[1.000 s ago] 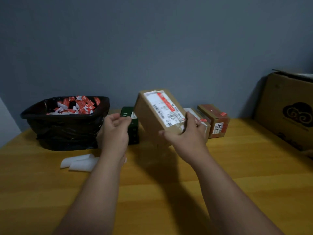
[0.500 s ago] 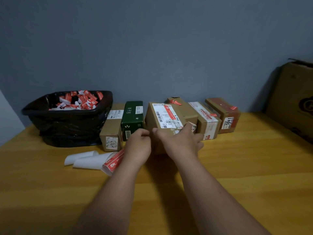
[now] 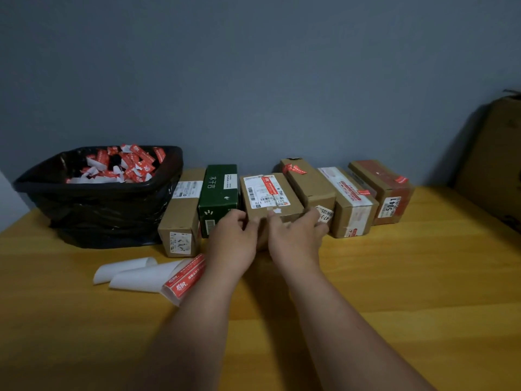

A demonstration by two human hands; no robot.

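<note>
Tabletop [image 3: 400, 292]: left hand [image 3: 234, 239], right hand [image 3: 296, 238] on parcel [image 3: 270, 194]

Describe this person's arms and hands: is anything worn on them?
Left forearm and right forearm are bare to the frame's edge: no sleeves, watch or bracelet. Left grip and right grip wear no gloves; no ring shows.

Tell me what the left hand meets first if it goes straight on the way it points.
The labelled parcel: the left hand grips its front left corner, so it would likely just push that. The green box sits close beside; it might brush that, depth unclear.
</note>
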